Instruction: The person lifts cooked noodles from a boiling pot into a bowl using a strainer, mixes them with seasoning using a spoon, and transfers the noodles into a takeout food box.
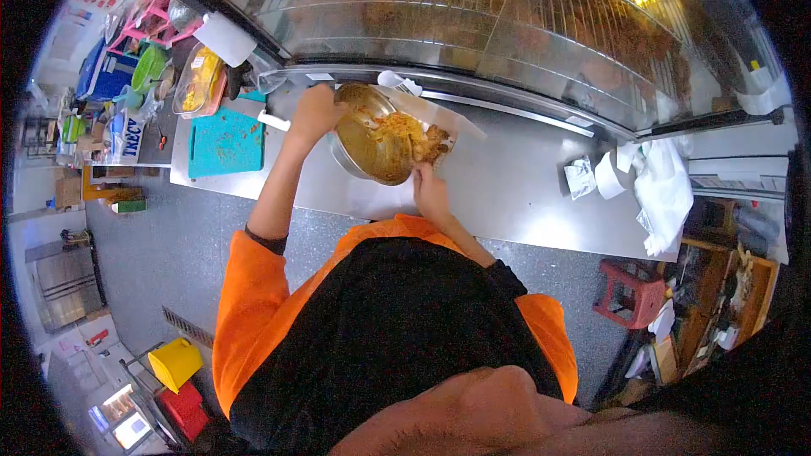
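A metal bowl (361, 148) is tilted to the right over the steel counter (507, 177), with reddish-yellow food (399, 128) in it. My left hand (316, 116) is closed on the bowl's upper left rim. Close to the bowl's lower right, my right hand (431, 192) has its fingers closed at the edge of a pale, translucent container or bag (456, 122). Food with dark brown pieces lies at the opening between bowl and container. The fingertips of my right hand are partly hidden.
A teal cutting board (226, 143) with scraps lies left, beside a knife with a white handle (273, 121). Behind it is a clear tub of yellow food (201, 80). A glass cabinet (507, 25) borders the counter's back. White plastic bags (665, 186) lie right; a red stool (629, 294) stands below.
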Motion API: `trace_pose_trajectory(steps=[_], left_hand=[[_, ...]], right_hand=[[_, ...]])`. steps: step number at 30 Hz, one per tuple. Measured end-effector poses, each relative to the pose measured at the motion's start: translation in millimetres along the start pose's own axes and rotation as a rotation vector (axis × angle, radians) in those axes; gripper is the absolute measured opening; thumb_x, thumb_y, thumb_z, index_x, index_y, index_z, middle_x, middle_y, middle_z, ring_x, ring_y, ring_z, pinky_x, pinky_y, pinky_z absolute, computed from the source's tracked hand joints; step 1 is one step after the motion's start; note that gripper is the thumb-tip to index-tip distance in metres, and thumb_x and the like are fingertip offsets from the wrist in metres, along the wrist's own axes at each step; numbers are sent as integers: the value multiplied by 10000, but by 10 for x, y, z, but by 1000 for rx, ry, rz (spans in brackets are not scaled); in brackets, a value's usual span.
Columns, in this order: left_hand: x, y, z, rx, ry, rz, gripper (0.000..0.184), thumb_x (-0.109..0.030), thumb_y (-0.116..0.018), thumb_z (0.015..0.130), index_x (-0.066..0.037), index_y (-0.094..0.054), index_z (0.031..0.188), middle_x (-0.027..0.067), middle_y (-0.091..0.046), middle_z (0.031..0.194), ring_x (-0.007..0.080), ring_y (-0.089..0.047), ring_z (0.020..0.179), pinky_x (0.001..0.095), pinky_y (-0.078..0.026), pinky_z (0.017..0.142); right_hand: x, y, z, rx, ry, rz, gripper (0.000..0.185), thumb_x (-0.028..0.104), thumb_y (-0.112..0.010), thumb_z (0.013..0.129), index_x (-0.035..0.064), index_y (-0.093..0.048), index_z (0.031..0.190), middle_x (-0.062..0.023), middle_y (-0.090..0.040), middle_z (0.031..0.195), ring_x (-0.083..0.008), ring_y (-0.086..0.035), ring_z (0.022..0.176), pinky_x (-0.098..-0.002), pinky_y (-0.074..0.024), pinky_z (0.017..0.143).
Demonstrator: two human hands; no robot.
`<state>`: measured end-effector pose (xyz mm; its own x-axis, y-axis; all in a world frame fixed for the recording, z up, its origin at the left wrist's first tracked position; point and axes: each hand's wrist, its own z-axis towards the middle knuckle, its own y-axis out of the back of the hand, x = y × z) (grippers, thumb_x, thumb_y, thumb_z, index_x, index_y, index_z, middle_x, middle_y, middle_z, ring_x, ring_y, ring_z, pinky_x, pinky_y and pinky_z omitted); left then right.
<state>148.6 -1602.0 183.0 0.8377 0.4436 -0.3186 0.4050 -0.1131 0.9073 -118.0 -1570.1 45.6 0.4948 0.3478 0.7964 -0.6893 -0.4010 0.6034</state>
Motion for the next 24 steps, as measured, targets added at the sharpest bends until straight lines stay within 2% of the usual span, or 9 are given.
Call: trace_pose_trajectory(steps=[2, 4, 7, 10, 13, 15, 17, 21, 24], left_hand=[[-39, 11, -10, -15, -6, -20, 304, -266, -594, 699, 32, -583, 641, 204, -576, 582, 358, -595, 594, 422, -478, 580], [-28, -10, -8, -32, -10, -39, 299, -260, -590, 697, 29, -581, 621, 202, -574, 570, 349, -599, 589, 416, -482, 584], [30, -33, 7, -16, -64, 12, 296, -208, -628, 667, 81, -567, 677, 258, -578, 647, 384, -600, 673, 434, -481, 633], [-37, 35, -35, 15, 51, -55, 293, -202, -630, 671, 82, -559, 674, 254, -580, 646, 387, -599, 671, 437, -479, 637], [-37, 19, -54, 42, 3, 4, 309, -211, -638, 667, 86, -553, 675, 256, -582, 664, 400, -592, 671, 445, -476, 635], [69, -104, -52, -168, -207, 138, 283, -232, -601, 640, 50, -584, 621, 213, -578, 597, 375, -589, 591, 437, -477, 595], [74, -93, -59, -146, -173, 128, 283, -235, -604, 639, 47, -585, 623, 221, -580, 621, 378, -588, 613, 444, -473, 602], [-56, 42, -67, 59, -3, 59, 309, -224, -661, 655, 66, -561, 694, 260, -582, 700, 407, -584, 704, 450, -471, 650], [16, -17, -107, -44, -91, 77, 307, -218, -655, 658, 72, -555, 670, 267, -577, 692, 413, -580, 700, 458, -468, 641]], right_hand=[[-87, -66, -1, 23, 138, -38, 183, 144, -469, 862, 78, -444, 1031, -184, -598, 734, -381, -583, 646, -476, -454, 558], [-141, -130, 84, 53, -39, -179, 88, 145, -491, 856, 79, -475, 912, -173, -587, 689, -357, -579, 623, -437, -449, 520], [-113, 8, 133, 107, -248, -184, 94, 141, -494, 843, 91, -469, 919, -165, -592, 696, -362, -579, 628, -457, -443, 534], [-25, -10, 67, 96, 51, -68, 129, 161, -492, 849, 107, -455, 961, -157, -598, 706, -360, -583, 634, -469, -439, 543], [-101, -173, 70, 103, 28, -196, 127, 173, -473, 868, 119, -446, 980, -158, -598, 713, -357, -585, 638, -466, -437, 538], [-165, -145, 28, 61, -81, -173, 129, 178, -465, 873, 121, -449, 988, -159, -596, 706, -358, -583, 630, -466, -435, 534], [-208, -176, -36, 19, -187, -149, 132, 182, -458, 879, 123, -451, 996, -160, -594, 700, -359, -581, 621, -466, -433, 529], [-184, -224, -113, 14, -57, -133, 141, 179, -461, 877, 124, -493, 1002, -145, -601, 700, -358, -582, 612, -457, -437, 526], [-137, -101, -27, 31, -185, -177, 147, 183, -474, 872, 123, -513, 1000, -136, -612, 742, -352, -590, 635, -448, -445, 540]])
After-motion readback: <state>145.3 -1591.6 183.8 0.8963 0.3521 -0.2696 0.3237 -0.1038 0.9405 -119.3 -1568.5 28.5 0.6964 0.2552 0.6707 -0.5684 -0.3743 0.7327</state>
